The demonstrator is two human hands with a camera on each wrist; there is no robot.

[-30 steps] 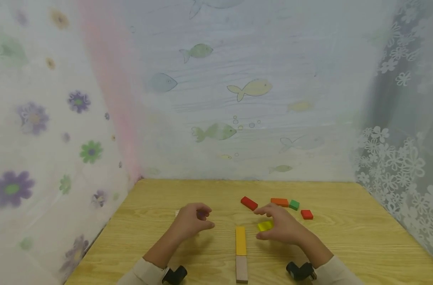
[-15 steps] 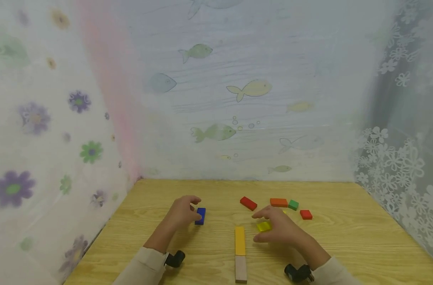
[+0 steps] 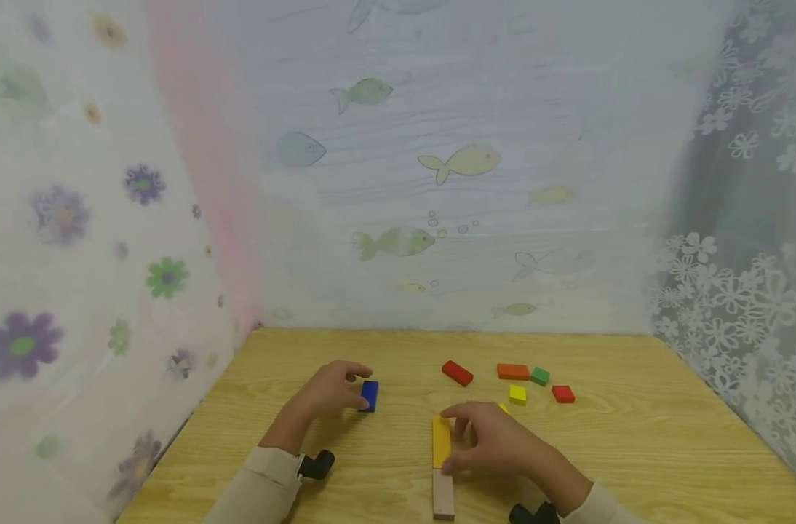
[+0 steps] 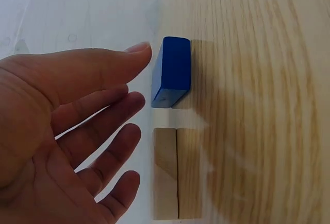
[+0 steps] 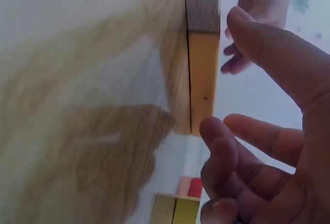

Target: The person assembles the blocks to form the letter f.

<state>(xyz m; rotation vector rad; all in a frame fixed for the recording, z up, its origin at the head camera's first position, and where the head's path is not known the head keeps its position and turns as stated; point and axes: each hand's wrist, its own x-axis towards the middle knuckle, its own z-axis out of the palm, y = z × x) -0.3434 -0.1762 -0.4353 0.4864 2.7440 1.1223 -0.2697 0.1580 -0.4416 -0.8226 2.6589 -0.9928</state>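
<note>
Left hand (image 3: 326, 389) spread just beside the blue rectangular block (image 3: 369, 396) at left on the wooden surface (image 3: 241, 422), right hand (image 3: 492, 440) spread along the yellow-orange block (image 3: 440, 442), contact I cannot confirm from here, grey-brown block (image 3: 443, 495) against its near end, red rectangular block (image 3: 458, 372) farther off.

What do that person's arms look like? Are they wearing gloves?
No gloves: the left grip and right grip are bare. The left sleeve and right sleeve are cream-coloured, stopping short of the wrist. Near each cuff is a small, black, bent device: the left device and right device.
</note>
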